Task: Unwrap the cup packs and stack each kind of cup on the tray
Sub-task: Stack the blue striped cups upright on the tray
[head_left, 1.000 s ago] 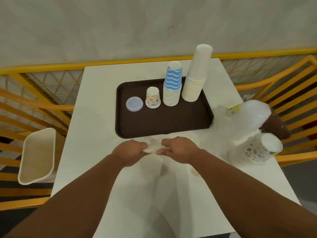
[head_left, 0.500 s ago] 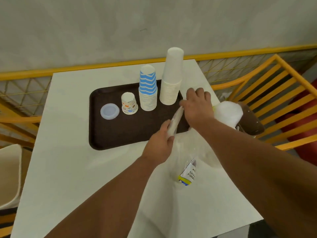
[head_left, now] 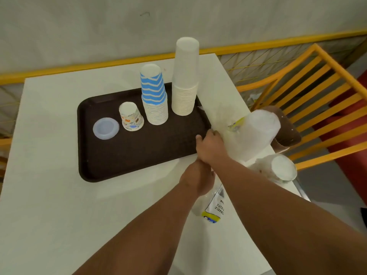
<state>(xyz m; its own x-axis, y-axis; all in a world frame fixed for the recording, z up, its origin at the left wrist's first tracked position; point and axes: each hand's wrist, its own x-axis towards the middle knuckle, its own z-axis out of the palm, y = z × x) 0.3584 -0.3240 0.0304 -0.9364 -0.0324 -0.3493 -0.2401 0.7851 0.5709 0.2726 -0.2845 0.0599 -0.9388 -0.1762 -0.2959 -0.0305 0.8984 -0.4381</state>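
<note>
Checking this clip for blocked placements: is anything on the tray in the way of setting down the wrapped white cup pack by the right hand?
Nothing visible blocks it. The near half of the tray is bare; the lid, patterned cup, blue striped stack and white stack stand along its far side. The right hand holds plastic wrap beside the wrapped pack, just off the tray's right edge.

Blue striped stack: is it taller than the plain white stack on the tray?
No. The blue striped stack tops out well below the plain white stack standing beside it on the tray.
</note>
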